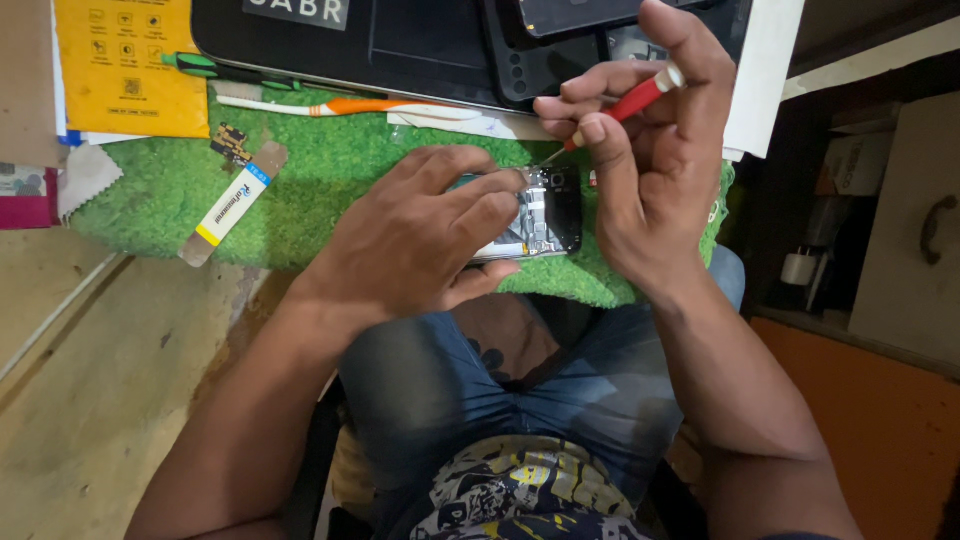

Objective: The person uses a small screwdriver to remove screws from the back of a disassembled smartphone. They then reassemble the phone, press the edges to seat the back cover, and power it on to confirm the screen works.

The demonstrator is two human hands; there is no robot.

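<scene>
An opened smartphone [548,212] lies on a green grass-like mat [330,190], its inner parts and camera area exposed. My left hand [425,235] covers most of it and presses it down, fingers wrapped over its top edge. My right hand [640,150] pinches a small red-handled screwdriver [632,103] between thumb and fingers. The tip points down and left, touching the phone's upper edge near the camera module.
A black case [400,45] lies behind the mat with an orange-and-white tool [340,107] and a green-handled screwdriver [205,67] beside it. A yellow packet [130,65], a small flex part [231,142] and a white strip [232,200] sit at left. My knees in jeans are below.
</scene>
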